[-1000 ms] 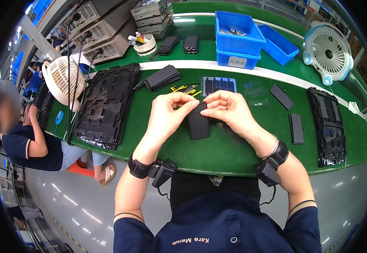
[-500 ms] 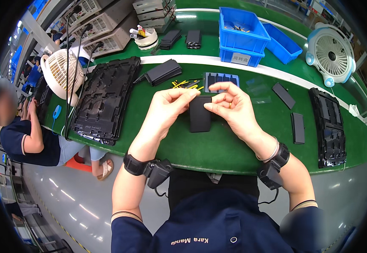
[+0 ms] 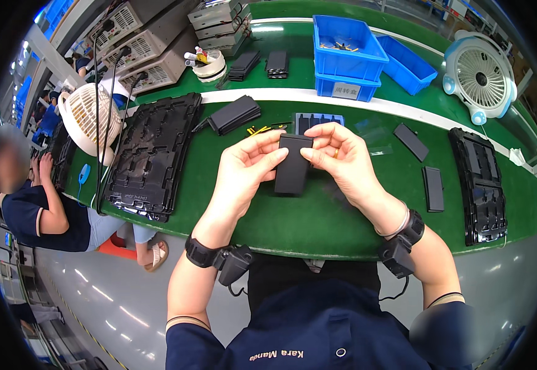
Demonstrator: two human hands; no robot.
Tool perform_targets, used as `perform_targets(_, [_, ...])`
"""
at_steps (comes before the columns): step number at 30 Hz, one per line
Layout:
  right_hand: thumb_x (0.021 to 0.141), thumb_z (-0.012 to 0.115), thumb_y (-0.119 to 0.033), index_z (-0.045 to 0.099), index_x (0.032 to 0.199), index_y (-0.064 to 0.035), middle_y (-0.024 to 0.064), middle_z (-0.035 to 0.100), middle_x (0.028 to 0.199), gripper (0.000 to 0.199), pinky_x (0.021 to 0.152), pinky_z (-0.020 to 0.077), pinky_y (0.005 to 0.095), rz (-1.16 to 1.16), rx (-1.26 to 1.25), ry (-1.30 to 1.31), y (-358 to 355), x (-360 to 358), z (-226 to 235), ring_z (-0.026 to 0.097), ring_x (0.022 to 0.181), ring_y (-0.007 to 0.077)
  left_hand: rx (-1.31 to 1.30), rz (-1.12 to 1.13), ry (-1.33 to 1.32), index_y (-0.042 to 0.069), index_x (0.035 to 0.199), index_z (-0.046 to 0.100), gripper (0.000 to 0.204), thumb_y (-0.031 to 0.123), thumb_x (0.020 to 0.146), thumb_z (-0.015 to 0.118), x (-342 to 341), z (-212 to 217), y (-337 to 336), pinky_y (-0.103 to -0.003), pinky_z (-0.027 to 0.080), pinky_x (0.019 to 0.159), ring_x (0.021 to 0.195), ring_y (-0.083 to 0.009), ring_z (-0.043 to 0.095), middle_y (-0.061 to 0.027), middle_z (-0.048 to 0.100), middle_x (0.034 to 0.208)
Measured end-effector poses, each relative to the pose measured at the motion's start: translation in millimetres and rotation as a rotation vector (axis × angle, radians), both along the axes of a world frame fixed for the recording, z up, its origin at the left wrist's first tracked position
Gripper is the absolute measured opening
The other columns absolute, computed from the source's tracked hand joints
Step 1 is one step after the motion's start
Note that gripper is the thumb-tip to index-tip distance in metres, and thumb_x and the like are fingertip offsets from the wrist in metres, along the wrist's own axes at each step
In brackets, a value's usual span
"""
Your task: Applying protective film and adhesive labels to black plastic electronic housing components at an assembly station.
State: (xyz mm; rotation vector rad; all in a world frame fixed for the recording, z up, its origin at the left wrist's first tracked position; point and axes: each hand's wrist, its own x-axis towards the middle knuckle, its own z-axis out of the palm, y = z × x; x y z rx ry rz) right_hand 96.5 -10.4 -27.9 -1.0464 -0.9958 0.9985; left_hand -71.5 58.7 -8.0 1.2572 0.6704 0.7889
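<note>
Between my hands, upright above the near part of the table, is a flat black rectangular block (image 3: 292, 166). My left hand (image 3: 248, 161) is closed on its left edge, thumb on the near face and fingers behind. At the upper right corner, my right hand (image 3: 341, 154) pinches it between thumb and curled fingers. Just beyond it lie a small blue tray (image 3: 338, 117) with dark slots and some yellow strips (image 3: 257, 130), both partly hidden by my hands. Two similar black blocks rest to the right: a tilted one (image 3: 411, 142) and a nearer one (image 3: 433, 189).
Stacked black trays (image 3: 151, 154) stand left, beside a cream fan (image 3: 89, 117); another black tray (image 3: 478, 185) lies right. Farther back are more black blocks (image 3: 234, 115), blue bins (image 3: 349, 58) and a white-blue fan (image 3: 481, 79). A co-worker (image 3: 49, 206) sits at far left.
My left fingers have shifted from the block's top corner to a fuller grip on its left edge. My right fingers have closed in behind its right corner. The block is tilted slightly.
</note>
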Motion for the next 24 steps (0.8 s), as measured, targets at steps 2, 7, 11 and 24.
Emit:
perform_targets(2, [0.081,0.067,-0.009,0.062,0.101,-0.0034,0.0013,0.062,0.087,0.022,0.068,0.0464,0.0188,0.036,0.016,-0.001,-3.0,1.6,6.9,0.057,0.076,0.0054,0.025,0.021,0.009,-0.001,0.113,0.058,0.033,0.004,0.082,0.065,2.6,1.3,-3.6,-0.023,0.054,0.069,0.082,-0.0113,0.062,-0.0090,0.064,0.097])
perform_targets(7, [0.085,0.064,-0.018,0.064,0.093,-0.0029,0.0018,0.064,0.082,0.017,0.065,0.0468,0.0205,0.017,-0.070,0.043,-0.8,1.7,19.2,0.057,0.073,0.0054,0.080,-0.001,-0.045,-0.002,0.110,0.060,0.028,0.001,0.082,0.064,7.3,3.0,-8.5,-0.022,0.053,0.066,0.079,-0.0100,0.062,-0.0074,0.065,0.092])
perform_targets(11, [0.084,0.064,-0.013,0.064,0.093,-0.0004,0.0029,0.064,0.082,0.016,0.067,0.0468,0.0214,-0.013,0.024,-0.040,2.4,1.1,9.0,0.057,0.073,0.0062,0.081,0.013,-0.023,-0.002,0.110,0.061,0.028,0.000,0.082,0.064,9.3,2.3,-12.4,-0.020,0.052,0.065,0.078,-0.0092,0.061,-0.0067,0.065,0.091])
perform_targets(24, [0.077,0.067,0.001,0.058,0.098,-0.0011,0.0031,0.061,0.080,0.024,0.063,0.0464,0.0185,0.069,0.058,-0.060,-4.8,2.3,14.8,0.057,0.070,0.0044,0.506,0.063,0.326,-0.003,0.100,0.065,0.017,0.008,0.087,0.059,-5.6,21.6,-5.8,-0.022,0.051,0.065,0.076,-0.0101,0.064,-0.0063,0.067,0.083])
